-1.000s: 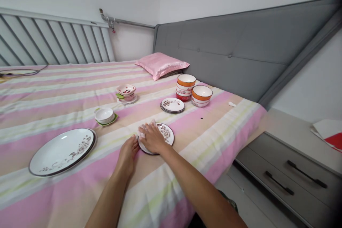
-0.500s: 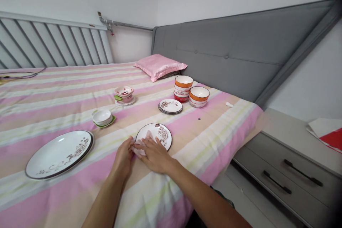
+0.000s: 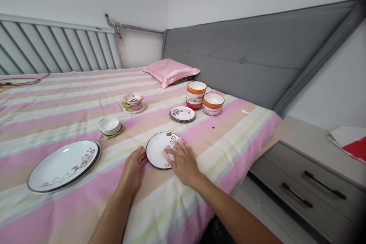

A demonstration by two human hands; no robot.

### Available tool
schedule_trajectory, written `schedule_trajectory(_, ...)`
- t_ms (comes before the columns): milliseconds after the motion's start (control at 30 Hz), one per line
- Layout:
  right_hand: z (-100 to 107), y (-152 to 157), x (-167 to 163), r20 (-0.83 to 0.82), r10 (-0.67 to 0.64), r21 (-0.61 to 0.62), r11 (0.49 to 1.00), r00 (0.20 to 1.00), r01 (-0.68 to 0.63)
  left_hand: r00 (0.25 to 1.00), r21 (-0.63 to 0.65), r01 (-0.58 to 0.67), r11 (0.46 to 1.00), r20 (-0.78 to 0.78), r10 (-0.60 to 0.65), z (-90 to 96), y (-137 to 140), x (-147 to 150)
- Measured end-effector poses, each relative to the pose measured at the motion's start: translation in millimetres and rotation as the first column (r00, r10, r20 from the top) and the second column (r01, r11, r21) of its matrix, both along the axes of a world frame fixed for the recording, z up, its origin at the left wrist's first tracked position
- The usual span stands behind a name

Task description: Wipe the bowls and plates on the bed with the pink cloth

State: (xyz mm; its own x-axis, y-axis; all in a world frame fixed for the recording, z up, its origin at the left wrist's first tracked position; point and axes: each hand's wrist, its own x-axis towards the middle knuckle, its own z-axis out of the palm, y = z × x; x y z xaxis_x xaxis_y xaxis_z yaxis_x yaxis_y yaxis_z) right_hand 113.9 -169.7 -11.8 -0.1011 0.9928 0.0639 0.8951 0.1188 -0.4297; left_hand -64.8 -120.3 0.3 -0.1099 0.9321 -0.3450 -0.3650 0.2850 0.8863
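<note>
A white plate (image 3: 157, 150) with a dark rim and brown flower print lies flat on the striped bedsheet (image 3: 160, 206). At its left edge, my left hand (image 3: 135, 166) holds the rim with curled fingers pressed together. My right hand (image 3: 183, 163) is over the plate's right side, pressing a thin, pale tissue (image 3: 168, 154) against its surface. Part of the tissue and some of the flower print are hidden under those fingers. Just beyond sits a stack of small plates (image 3: 183, 113) with a similar pattern.
Large oval plates (image 3: 63, 166) lie at left. Behind are small white dishes (image 3: 110, 126) on a green one and a stack of patterned dishes (image 3: 133, 100). Bowls (image 3: 196, 93) stand in two piles near a pink pillow (image 3: 173, 70). A drawer cabinet (image 3: 305, 183) adjoins the bed.
My right hand has slid the tissue from the plate's left edge across to its right side. My left hand stays by the left rim, now apart from the tissue.
</note>
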Motion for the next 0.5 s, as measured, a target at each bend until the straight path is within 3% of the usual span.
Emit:
schedule_trajectory(167,-7,25,6,0.016,-0.071,-0.002,0.997,0.997,0.071,1.0,0.004,-0.002,1.0,-0.007,0.002,0.3,-1,1)
schedule_trajectory(500,-4,77,-5,0.062,-0.032,-0.081,0.996,0.998,0.037,1.0,0.009,-0.007,1.0,-0.008,0.007,-1.7,-1,1)
